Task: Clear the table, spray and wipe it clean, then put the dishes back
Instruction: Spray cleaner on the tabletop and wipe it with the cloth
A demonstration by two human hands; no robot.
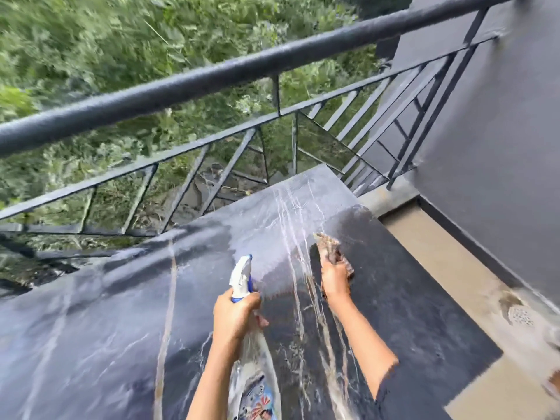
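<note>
A dark marble table (100, 322) with pale veins fills the lower part of the head view. My left hand (235, 313) grips the neck of a clear spray bottle (242, 278) with a white and blue nozzle that points toward the far side of the table. My right hand (335, 277) presses a brownish cloth (328, 245) flat on the tabletop near its far right corner. The stone around the cloth looks darker and wet. No dishes show on the table.
A black metal railing (188, 83) runs along the table's far edge, with green bushes beyond. A grey wall (500, 131) rises on the right. Beige floor (448, 256) with a drain (519, 315) lies to the right of the table.
</note>
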